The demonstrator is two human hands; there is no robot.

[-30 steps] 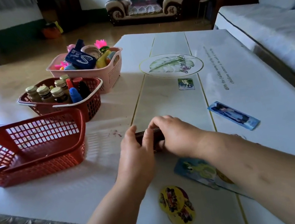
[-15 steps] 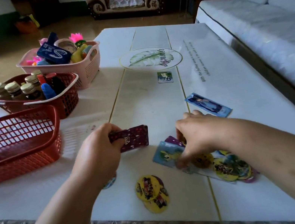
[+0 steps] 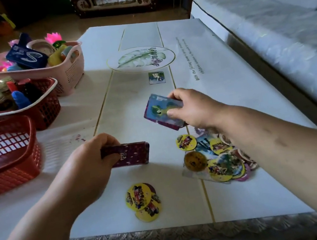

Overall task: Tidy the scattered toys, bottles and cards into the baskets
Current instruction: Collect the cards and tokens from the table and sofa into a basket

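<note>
Two bunches of cards are being held above the white printed worktop (image 3: 220, 79). The left hand (image 3: 88, 161) is gripping a dark purple stack of cards (image 3: 129, 154), its fingers curled round the stack's left end. The stack's long axis is running left to right, with the free end pointing toward the right hand (image 3: 196, 111). That hand is pinching a few blue pony-picture cards (image 3: 161, 111) between thumb and fingers. They are tilting, with their free edge facing left and down toward the purple stack, and the two bunches are lying near each other but apart. Joining them looks like a short leftward carry by the right hand. The red plastic mesh basket (image 3: 5, 155), seemingly empty, is sitting to the left, nearer the left hand, so that hand seems better placed for the drop. Many round yellow printed discs (image 3: 219, 159) are lying loose beside the right forearm, and a second small pile (image 3: 143, 201) is lying near the front edge.
</note>
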